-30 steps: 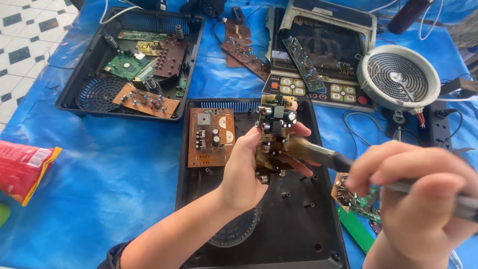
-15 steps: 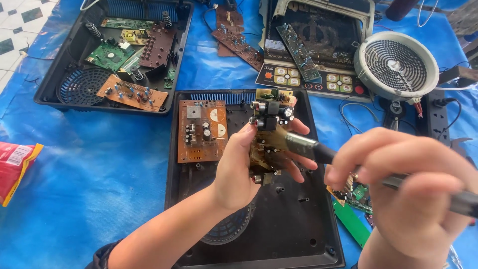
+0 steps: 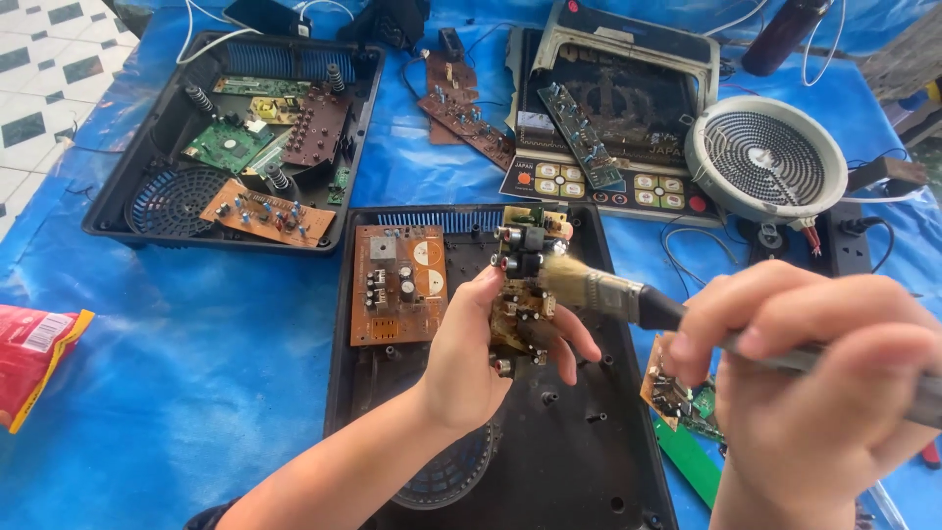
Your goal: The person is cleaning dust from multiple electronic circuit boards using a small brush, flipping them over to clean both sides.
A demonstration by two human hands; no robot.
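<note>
Brown and dusty, a small circuit board (image 3: 520, 290) sits upright in the left hand (image 3: 471, 358). The fingers (image 3: 574, 339) wrap around its back and lower edge, and the thumb presses the near side, so the grip is closed tight on the board. Held this way, the side with the little parts faces the person, lifted just above the black tray (image 3: 549, 432) below.

The right hand (image 3: 814, 393) is curled shut around the handle of a paintbrush (image 3: 608, 292). Its pale bristles touch the upper part of the board, beside the round sockets there. The handle points off to the right, so the brush comes at the board from the side.

Inside the same black tray, another brown board (image 3: 397, 283) lies flat, just left of the held one. A second black tray (image 3: 128, 211) sits further back on the left, with green and brown boards resting in it. A round white heater coil (image 3: 765, 159) sits at the back right, next to a flat cooker top with buttons (image 3: 608, 128). A small green board (image 3: 687, 402) lies near the right hand. Everything rests on a blue plastic sheet (image 3: 177, 373), which keeps small bits off the tiled floor (image 3: 49, 69). A red snack bag (image 3: 34, 358) lies at the far left edge.
</note>
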